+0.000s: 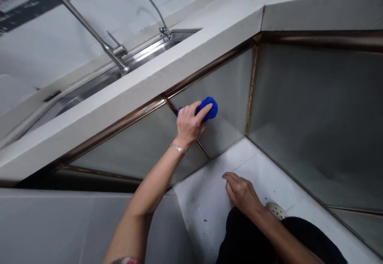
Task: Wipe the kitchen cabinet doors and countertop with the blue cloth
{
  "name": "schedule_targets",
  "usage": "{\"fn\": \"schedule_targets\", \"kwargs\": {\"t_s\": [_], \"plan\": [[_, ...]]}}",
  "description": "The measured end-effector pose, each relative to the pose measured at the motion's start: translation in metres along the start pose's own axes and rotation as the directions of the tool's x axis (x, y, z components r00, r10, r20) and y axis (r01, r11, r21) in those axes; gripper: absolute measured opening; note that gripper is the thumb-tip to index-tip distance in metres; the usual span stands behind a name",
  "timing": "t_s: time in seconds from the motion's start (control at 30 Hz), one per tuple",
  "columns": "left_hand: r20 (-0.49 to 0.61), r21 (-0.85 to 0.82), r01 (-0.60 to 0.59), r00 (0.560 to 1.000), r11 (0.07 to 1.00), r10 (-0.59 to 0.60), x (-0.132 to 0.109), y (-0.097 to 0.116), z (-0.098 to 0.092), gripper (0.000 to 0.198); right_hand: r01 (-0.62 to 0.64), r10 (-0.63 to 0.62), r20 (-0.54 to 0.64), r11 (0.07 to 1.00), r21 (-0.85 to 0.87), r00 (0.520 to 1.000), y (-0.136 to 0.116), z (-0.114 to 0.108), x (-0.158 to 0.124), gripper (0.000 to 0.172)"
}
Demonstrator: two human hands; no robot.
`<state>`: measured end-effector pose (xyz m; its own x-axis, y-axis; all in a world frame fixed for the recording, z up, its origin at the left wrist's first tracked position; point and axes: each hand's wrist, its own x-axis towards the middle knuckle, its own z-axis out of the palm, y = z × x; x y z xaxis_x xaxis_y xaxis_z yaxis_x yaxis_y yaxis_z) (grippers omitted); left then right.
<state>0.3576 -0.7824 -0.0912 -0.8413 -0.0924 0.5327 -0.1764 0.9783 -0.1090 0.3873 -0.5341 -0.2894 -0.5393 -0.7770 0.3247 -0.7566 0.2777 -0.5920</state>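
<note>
A blue scrubber (208, 109) is pressed against a steel panel (223, 80) below the counter, near a vertical seam, so that it is held flat to the metal. It is gripped by the left hand (189, 124), which is nearly closed, with the fingers (203, 111) wrapped over the scrubber and the wrist raised to keep the pressure on. A bracelet (178, 149) is worn on that wrist. The right hand (241, 194) is held low, half-curled and empty, just over or on the floor tiles (206, 200); contact cannot be told, though it appears placed for balance. A shoe (275, 211) and dark trousers (245, 240) are seen beneath, suggesting a crouch. Above are the stone counter (143, 82), a steel sink (151, 52) and two taps (149, 0).
</note>
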Motion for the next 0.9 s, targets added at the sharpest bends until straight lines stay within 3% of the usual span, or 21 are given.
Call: {"fn": "schedule_targets", "kwargs": {"t_s": [0.13, 0.3, 0.43, 0.53, 0.63, 0.7, 0.77, 0.83, 0.9], "plan": [[0.020, 0.082, 0.058, 0.998, 0.995, -0.060, 0.046, -0.009, 0.017, 0.048, 0.029, -0.008, 0.250, 0.996, -0.080, 0.968, -0.010, 0.007, -0.005, 0.037], [0.091, -0.097, 0.072, 0.994, 0.993, -0.063, 0.041, -0.016, 0.059, 0.054, 0.017, 0.069, 0.343, 0.970, -0.241, 0.937, 0.000, 0.020, -0.019, 0.044], [0.267, -0.297, 0.001, 0.960, 0.955, 0.082, 0.012, -0.010, 0.105, 0.052, 0.040, 0.085, 0.410, 0.957, -0.287, 0.908, 0.005, 0.038, -0.031, 0.046], [0.435, -0.342, -0.001, 0.886, 0.940, 0.159, -0.024, -0.002, 0.144, 0.051, 0.053, 0.087, 0.434, 0.952, -0.300, 0.896, 0.008, 0.044, -0.033, 0.047], [0.577, -0.242, -0.073, 0.791, 0.968, 0.204, -0.067, 0.003, 0.176, 0.049, 0.047, 0.097, 0.410, 0.944, -0.328, 0.907, 0.008, 0.042, -0.029, 0.048], [0.635, -0.197, -0.125, 0.740, 0.972, 0.223, -0.095, 0.002, 0.190, 0.046, 0.033, 0.131, 0.453, 0.941, -0.336, 0.882, 0.004, 0.036, -0.022, 0.048], [0.668, -0.177, -0.149, 0.708, 0.973, 0.230, -0.117, -0.001, 0.198, 0.043, 0.009, 0.177, 0.542, 0.947, -0.322, 0.821, -0.004, 0.028, -0.012, 0.046], [0.693, -0.159, -0.179, 0.680, 0.971, 0.239, -0.129, -0.005, 0.201, 0.040, -0.023, 0.212, 0.614, 0.953, -0.301, 0.760, -0.013, 0.018, -0.001, 0.041], [0.711, -0.139, -0.215, 0.658, 0.967, 0.249, -0.130, -0.008, 0.199, 0.038, -0.044, 0.217, 0.647, 0.961, -0.274, 0.731, -0.020, 0.005, 0.009, 0.039]]}}
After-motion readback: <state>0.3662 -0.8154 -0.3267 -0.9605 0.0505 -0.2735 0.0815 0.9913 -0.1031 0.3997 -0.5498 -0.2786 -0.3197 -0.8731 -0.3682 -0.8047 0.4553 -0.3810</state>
